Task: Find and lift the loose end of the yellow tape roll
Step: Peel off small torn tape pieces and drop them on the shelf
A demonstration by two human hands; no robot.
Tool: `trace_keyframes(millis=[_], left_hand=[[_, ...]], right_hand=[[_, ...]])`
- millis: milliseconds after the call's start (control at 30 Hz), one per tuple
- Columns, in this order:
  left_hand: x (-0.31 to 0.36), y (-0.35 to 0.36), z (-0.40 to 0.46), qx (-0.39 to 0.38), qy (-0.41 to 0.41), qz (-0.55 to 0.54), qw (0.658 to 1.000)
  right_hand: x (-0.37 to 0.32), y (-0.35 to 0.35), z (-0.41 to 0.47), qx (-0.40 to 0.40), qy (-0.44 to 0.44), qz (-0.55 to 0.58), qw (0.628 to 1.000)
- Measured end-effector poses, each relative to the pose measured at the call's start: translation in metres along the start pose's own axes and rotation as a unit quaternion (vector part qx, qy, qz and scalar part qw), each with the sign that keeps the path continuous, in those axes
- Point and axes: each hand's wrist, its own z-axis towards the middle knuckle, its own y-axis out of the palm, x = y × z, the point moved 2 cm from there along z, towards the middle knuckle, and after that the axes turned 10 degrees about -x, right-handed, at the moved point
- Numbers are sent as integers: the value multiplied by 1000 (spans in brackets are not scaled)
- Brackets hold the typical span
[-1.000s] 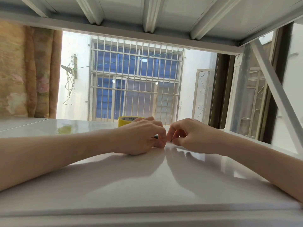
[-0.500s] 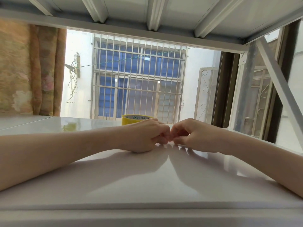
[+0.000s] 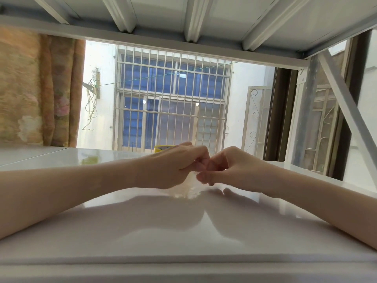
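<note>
Your left hand (image 3: 179, 167) and right hand (image 3: 230, 168) meet at the middle of the frame, fingertips curled in tight and touching each other. There's something thin and clear hanging below the left fingers, maybe film or clear tape, but it's blurry and I can't tell what it is or which hand really has it pinched. So: fingers narrow and closed down on a tiny thing between them, exact thing unknown.

The yellow tape roll (image 3: 163, 148) isn't in either hand. Only its top edge peeks out just behind your left knuckles, lying flat on the white table (image 3: 183, 231).

To do this step well, I'd say free up your hands first, then bring the roll closer to you. Turn it slowly with one hand while dragging a fingernail of the other around the outer face; the loose end should catch as a small ridge. Peel it up at a corner instead of the whole width, since tape tends to split otherwise.

Materials: the table is glossy and hard, throwing clear reflections of both arms, so the roll will probably slide if you pick at it one-handed. The roll is a smooth band on a ring core with printing inside.
</note>
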Motion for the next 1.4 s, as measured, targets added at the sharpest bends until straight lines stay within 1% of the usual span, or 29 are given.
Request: trace_keyframes(millis=[133,200,300,400,533,633,700,767,833,900,1033,1133,1200,1300,1400], left_hand=[[0,-18,-6,18,9,-70,997],[-5,-27,-9,-7,6,-108,994],[-8,-28,-14,-67,4,-100,993],[-5,-26,-16,-75,-4,-112,991],[0,-32,-16,-68,-8,-223,972],[2,-35,-15,-38,-1,-261,965],[2,-42,-12,23,-1,-293,956],[1,-50,-11,81,-9,-333,940],[1,-51,-11,86,-19,-333,939],[1,-45,-11,59,-34,-309,949],[0,-37,-11,51,-60,-276,958],[1,-36,-11,66,-70,-249,964],[1,-36,-11,97,-70,-229,966],[2,-38,-11,127,-75,-259,954],[4,-38,-12,121,-79,-315,938]], right_hand=[[-5,0,0,58,-39,-55,996],[-7,1,-1,73,-55,-74,993],[-13,1,-3,98,-81,-77,989],[-17,0,-7,121,-103,-67,985],[-20,0,-10,149,-117,-50,981],[-23,-2,-10,173,-130,-36,976],[-22,-13,-10,222,-129,-2,966],[-18,-26,-12,263,-115,47,957],[-11,-32,-14,260,-90,69,959],[-6,-32,-15,240,-77,81,964],[-7,-29,-15,216,-82,76,970],[-9,-27,-15,198,-83,68,974],[-9,-26,-16,193,-81,64,976],[-10,-25,-16,193,-79,62,976],[-10,-24,-16,190,-81,64,976]])
